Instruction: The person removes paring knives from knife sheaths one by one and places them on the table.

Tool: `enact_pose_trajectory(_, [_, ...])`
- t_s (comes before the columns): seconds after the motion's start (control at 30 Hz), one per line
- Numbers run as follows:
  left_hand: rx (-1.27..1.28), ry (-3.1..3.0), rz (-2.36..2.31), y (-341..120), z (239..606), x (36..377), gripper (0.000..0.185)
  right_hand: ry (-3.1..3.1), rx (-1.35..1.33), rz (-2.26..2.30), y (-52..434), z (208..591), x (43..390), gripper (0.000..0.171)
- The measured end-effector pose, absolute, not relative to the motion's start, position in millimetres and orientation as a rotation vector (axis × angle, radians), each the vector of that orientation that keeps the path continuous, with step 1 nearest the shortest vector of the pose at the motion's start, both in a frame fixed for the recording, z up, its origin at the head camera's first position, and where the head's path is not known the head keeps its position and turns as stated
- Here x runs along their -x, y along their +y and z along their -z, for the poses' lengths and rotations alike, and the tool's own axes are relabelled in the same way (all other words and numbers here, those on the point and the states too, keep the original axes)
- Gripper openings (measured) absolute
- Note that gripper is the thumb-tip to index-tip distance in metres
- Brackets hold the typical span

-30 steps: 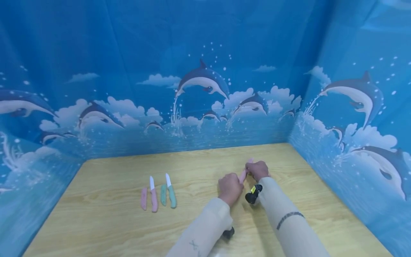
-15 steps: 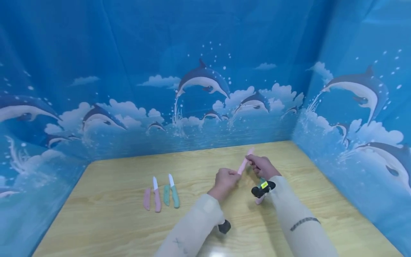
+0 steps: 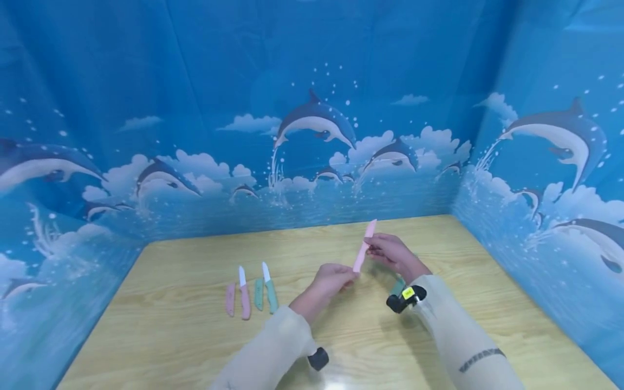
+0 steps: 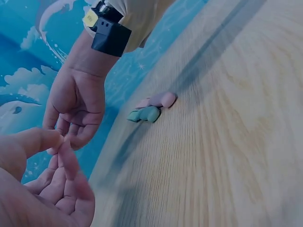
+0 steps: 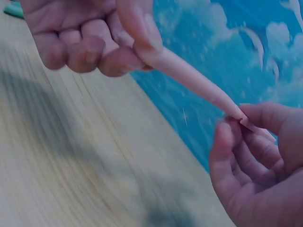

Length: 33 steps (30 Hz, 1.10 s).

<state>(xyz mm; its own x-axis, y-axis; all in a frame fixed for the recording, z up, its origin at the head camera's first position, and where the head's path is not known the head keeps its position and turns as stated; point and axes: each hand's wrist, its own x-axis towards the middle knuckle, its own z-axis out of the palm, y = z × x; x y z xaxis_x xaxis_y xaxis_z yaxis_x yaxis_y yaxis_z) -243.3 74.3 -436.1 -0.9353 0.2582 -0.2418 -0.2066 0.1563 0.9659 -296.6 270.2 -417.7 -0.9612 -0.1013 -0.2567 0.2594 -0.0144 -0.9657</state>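
Pinching the near end of a pink knife [image 3: 361, 257] between thumb and fingers, the left hand [image 3: 333, 277] holds it up off the desk [image 3: 185, 346], while the right hand [image 3: 392, 253] pinches it farther along, the far end jutting past those fingers. No blade shows on it, and the right wrist view gives a small seam beside the right fingertips, so the step in hand looks like working at the join of handle and cover. To the left lie a bare pink-handled knife [image 3: 245, 301] beside its pink cover [image 3: 230, 299], and a bare green-handled knife [image 3: 271, 295] beside its green cover [image 3: 259, 295]. If this cover is to come off likewise, the next move calls for a firm left pinch, a straight pull along the length with the right, and fingers clear of the edge.
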Motion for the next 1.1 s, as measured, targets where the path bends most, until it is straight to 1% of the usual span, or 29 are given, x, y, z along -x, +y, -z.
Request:
enact_pose_trajectory(0.1, [-0.063, 2.035, -1.85, 65, 435, 239, 0.022, 1.967, -0.132, 2.099, 260, 412, 291, 0.041])
enact_pose_trajectory(0.2, [-0.064, 2.001, -1.845, 56, 432, 234, 0.022, 1.956, -0.112, 2.116, 250, 408, 286, 0.045])
enact_pose_trajectory(0.4, [-0.039, 1.865, -1.883, 40, 429, 222, 0.023, 1.932, -0.112, 2.129, 232, 404, 278, 0.043])
enact_pose_trajectory(0.63, [-0.065, 1.688, -1.919, 22, 434, 207, 0.026, 1.961, -0.059, 2.067, 215, 404, 268, 0.042])
enact_pose_trajectory(0.87, [-0.092, 1.581, -1.953, 7, 438, 203, 0.037, 1.973, -0.008, 2.022, 198, 411, 257, 0.037])
enact_pose_trajectory(1.1, [-0.11, 1.589, -1.935, -4, 438, 204, 0.038, 1.934, 0.087, 1.96, 182, 417, 244, 0.034])
